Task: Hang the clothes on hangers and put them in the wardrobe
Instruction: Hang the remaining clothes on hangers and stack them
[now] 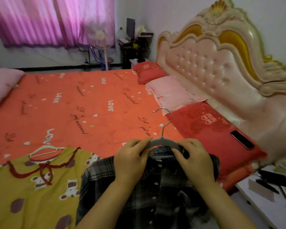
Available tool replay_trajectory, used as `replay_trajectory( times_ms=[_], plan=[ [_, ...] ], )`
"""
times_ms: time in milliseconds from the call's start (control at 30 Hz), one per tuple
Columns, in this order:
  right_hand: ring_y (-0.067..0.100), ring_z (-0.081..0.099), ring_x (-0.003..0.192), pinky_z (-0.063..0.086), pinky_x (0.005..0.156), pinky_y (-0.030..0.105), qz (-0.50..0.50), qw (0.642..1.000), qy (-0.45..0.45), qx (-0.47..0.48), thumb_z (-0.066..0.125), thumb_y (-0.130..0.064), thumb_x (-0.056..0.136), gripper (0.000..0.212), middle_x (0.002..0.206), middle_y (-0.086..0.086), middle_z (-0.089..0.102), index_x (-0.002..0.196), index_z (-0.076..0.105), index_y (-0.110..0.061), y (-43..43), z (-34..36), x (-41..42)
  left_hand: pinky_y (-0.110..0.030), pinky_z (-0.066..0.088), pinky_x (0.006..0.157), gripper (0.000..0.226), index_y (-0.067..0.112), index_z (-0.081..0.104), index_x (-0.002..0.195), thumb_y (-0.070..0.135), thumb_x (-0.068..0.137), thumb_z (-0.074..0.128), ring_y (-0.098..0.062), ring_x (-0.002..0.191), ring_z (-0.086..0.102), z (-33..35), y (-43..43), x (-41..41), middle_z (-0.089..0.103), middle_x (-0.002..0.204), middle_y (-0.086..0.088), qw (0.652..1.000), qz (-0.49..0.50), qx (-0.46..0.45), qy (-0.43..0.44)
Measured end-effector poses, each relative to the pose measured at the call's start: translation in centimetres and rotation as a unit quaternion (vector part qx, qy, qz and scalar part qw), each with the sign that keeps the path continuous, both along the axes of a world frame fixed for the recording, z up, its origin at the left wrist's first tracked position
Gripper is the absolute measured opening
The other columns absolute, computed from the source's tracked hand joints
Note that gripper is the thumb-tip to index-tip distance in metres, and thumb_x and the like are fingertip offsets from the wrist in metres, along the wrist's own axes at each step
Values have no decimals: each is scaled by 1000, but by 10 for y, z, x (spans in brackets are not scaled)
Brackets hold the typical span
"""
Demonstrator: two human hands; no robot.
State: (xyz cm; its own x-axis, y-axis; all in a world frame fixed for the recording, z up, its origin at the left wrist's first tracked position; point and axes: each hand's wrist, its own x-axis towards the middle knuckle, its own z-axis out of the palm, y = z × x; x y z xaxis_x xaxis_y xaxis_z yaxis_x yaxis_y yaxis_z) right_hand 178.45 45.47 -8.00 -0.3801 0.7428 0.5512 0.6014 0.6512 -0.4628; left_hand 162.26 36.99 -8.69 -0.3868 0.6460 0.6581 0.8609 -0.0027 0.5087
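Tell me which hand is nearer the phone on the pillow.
Right. Both hands hold the hanger; the right hand is left of the phone, the left hand farther left.

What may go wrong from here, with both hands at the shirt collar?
The plaid shirt looks buttoned, so the white hanger may jam or stretch the collar where the left hand and right hand hold it. Swinging the shirt up rightward might knock the phone off the red pillow.
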Motion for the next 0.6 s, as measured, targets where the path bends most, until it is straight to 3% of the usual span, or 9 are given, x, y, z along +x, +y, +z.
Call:
replay_trajectory(
  times_ms=[233,600],
  plan=[
    [28,61,73,50,64,37,77,997,-1,-10,80,-11,72,20,85,5,61,90,72,-9,84,-3,-34,-32,51,44,31,17,74,100,23,70,71,-24,60,65,-6,62,-23,71,81,-3,998,66,-18,-5],
    [25,59,78,40,65,27,84,996,-18,-21,77,-15,75,18,87,5,62,92,72,-10,180,-3,-130,-36,51,50,31,14,74,100,25,72,69,-26,63,65,-7,155,-113,70,82,-6,995,94,2,-17]
  ],
)
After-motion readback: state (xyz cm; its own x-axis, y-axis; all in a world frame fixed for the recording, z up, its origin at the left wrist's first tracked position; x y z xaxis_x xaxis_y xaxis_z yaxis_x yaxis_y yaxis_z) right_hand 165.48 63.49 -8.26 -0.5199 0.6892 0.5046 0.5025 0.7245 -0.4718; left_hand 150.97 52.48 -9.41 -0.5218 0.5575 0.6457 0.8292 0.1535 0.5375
